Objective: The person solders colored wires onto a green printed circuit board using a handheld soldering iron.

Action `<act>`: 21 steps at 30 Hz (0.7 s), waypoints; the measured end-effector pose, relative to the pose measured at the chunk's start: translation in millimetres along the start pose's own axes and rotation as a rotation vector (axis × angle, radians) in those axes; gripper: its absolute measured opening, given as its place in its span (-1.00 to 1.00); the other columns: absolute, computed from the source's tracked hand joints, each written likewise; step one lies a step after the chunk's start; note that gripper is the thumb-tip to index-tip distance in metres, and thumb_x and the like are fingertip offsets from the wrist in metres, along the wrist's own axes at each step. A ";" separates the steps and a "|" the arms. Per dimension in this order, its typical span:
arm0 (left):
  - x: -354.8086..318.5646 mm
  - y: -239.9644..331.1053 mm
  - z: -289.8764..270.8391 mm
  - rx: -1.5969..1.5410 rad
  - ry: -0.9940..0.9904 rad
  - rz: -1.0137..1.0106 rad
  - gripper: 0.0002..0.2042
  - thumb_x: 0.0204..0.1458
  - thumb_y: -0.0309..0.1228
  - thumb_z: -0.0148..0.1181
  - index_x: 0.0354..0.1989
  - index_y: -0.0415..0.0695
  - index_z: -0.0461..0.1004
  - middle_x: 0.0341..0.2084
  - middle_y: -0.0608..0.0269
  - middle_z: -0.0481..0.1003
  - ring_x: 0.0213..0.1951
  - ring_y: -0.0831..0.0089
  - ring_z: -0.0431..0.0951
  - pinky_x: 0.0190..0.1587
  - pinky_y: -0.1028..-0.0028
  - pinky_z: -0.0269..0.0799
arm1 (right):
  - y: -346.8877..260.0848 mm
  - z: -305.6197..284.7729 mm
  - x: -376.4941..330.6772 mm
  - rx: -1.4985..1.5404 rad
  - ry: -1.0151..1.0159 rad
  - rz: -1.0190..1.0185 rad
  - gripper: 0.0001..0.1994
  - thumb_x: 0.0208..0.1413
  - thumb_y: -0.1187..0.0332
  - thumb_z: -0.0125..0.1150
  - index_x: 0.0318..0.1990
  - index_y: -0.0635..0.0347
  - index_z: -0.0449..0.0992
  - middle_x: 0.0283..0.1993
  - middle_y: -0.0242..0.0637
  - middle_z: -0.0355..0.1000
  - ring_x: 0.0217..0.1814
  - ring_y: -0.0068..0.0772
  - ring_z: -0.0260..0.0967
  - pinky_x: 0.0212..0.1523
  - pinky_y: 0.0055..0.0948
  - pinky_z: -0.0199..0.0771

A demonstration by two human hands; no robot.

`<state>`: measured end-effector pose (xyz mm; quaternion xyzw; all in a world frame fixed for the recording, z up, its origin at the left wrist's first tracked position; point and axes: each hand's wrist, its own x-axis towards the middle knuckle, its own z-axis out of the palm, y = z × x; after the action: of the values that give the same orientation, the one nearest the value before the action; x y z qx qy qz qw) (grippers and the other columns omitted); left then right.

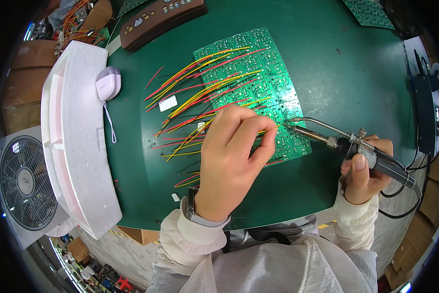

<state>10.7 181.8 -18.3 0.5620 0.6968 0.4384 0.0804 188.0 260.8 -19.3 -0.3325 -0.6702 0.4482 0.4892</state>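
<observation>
Many wires [200,85] already sit on the board [258,73] mid-table (its near rows look bare). Left hand [229,156] pinches a wire; right hand [363,173] grips the iron [327,139], tip at the board.

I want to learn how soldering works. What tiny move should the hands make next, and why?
Probably ease the soldering iron tip a touch left onto the joint. The right hand holds its tip just short of the yellow wire, which the left hand pinches against the green circuit board.
</observation>
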 end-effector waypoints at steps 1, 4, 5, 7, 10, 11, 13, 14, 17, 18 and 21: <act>-0.1 -0.3 0.2 -0.002 0.000 0.000 -0.88 -0.33 -0.66 0.15 -0.56 -0.23 0.39 -0.57 0.27 0.31 -0.53 0.47 0.35 -0.47 0.54 0.25 | -0.3 0.0 0.1 0.000 0.000 0.000 -0.72 -0.14 0.32 0.18 -0.46 0.31 0.22 -0.78 -0.43 0.20 -0.71 -0.65 0.10 -0.64 -0.69 0.13; 0.7 -0.2 0.4 0.011 -0.004 0.004 -0.88 -0.33 -0.66 0.14 -0.56 -0.23 0.38 -0.57 0.27 0.31 -0.52 0.47 0.35 -0.47 0.54 0.25 | -0.6 -0.3 0.3 -0.004 0.005 0.001 -0.71 -0.15 0.31 0.19 -0.47 0.32 0.23 -0.75 -0.41 0.20 -0.70 -0.65 0.10 -0.63 -0.69 0.12; 0.9 0.0 0.1 0.011 -0.004 0.004 -0.88 -0.33 -0.66 0.14 -0.56 -0.23 0.38 -0.57 0.27 0.31 -0.52 0.47 0.35 -0.47 0.54 0.25 | 0.0 -0.8 0.3 -0.016 0.005 -0.010 -0.71 -0.16 0.30 0.20 -0.47 0.32 0.24 -0.73 -0.41 0.20 -0.70 -0.64 0.10 -0.63 -0.68 0.13; 0.8 0.0 -0.3 0.024 -0.014 0.005 -0.88 -0.33 -0.66 0.14 -0.56 -0.23 0.38 -0.57 0.28 0.31 -0.52 0.48 0.35 -0.47 0.54 0.25 | 0.2 -1.0 -0.1 -0.028 0.005 -0.020 -0.71 -0.16 0.30 0.20 -0.48 0.32 0.24 -0.72 -0.41 0.20 -0.69 -0.64 0.10 -0.62 -0.67 0.13; 0.3 0.5 0.6 0.024 -0.007 -0.002 -0.88 -0.33 -0.66 0.14 -0.55 -0.23 0.38 -0.57 0.28 0.30 -0.53 0.48 0.35 -0.47 0.55 0.25 | -0.9 -0.5 -0.5 -0.014 0.007 0.011 -0.70 -0.17 0.29 0.21 -0.48 0.32 0.24 -0.73 -0.40 0.19 -0.68 -0.63 0.10 -0.60 -0.66 0.15; 0.3 0.5 0.5 0.026 -0.007 -0.003 -0.88 -0.33 -0.66 0.14 -0.55 -0.23 0.38 -0.57 0.28 0.30 -0.53 0.48 0.35 -0.47 0.55 0.25 | -0.6 -0.8 -0.6 -0.007 0.009 0.016 -0.70 -0.17 0.29 0.21 -0.48 0.32 0.24 -0.72 -0.40 0.20 -0.67 -0.62 0.11 -0.59 -0.65 0.15; 0.3 0.1 0.8 0.020 -0.012 -0.004 -0.87 -0.33 -0.66 0.14 -0.55 -0.23 0.38 -0.57 0.28 0.30 -0.53 0.48 0.34 -0.47 0.55 0.25 | 0.3 -1.7 -1.0 -0.001 0.010 0.023 -0.69 -0.18 0.28 0.21 -0.49 0.32 0.24 -0.71 -0.39 0.20 -0.67 -0.62 0.11 -0.58 -0.64 0.16; 0.1 -0.1 0.9 0.020 -0.011 -0.005 -0.87 -0.33 -0.66 0.14 -0.55 -0.23 0.38 -0.57 0.28 0.30 -0.53 0.48 0.34 -0.47 0.55 0.25 | 0.7 -2.6 -1.3 -0.014 0.002 0.018 -0.69 -0.18 0.28 0.22 -0.49 0.32 0.25 -0.69 -0.38 0.20 -0.66 -0.61 0.12 -0.57 -0.63 0.17; -0.5 -0.7 1.3 0.015 -0.012 -0.007 -0.87 -0.33 -0.67 0.14 -0.55 -0.23 0.37 -0.57 0.27 0.30 -0.53 0.48 0.34 -0.48 0.54 0.25 | 0.3 -3.7 -1.8 -0.043 -0.022 -0.002 -0.69 -0.18 0.27 0.21 -0.49 0.33 0.25 -0.67 -0.37 0.20 -0.65 -0.59 0.13 -0.56 -0.61 0.19; -0.5 -1.0 1.5 0.015 -0.010 -0.003 -0.87 -0.34 -0.67 0.14 -0.55 -0.23 0.37 -0.57 0.27 0.30 -0.53 0.48 0.34 -0.48 0.54 0.25 | 0.1 -4.0 -1.7 -0.059 -0.037 -0.019 -0.68 -0.17 0.26 0.21 -0.49 0.33 0.25 -0.65 -0.36 0.21 -0.64 -0.57 0.14 -0.56 -0.59 0.20; -1.1 -0.8 1.4 0.019 -0.003 0.000 -0.86 -0.34 -0.67 0.14 -0.55 -0.23 0.37 -0.56 0.28 0.30 -0.53 0.47 0.34 -0.48 0.54 0.25 | 2.0 -6.7 -2.3 -0.129 -0.074 -0.090 -0.67 -0.18 0.25 0.21 -0.49 0.34 0.25 -0.63 -0.34 0.22 -0.63 -0.54 0.16 -0.55 -0.58 0.22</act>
<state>11.4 181.6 -20.2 0.5633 0.7010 0.4307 0.0760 195.2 261.3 -21.2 -0.3160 -0.7296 0.3936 0.4614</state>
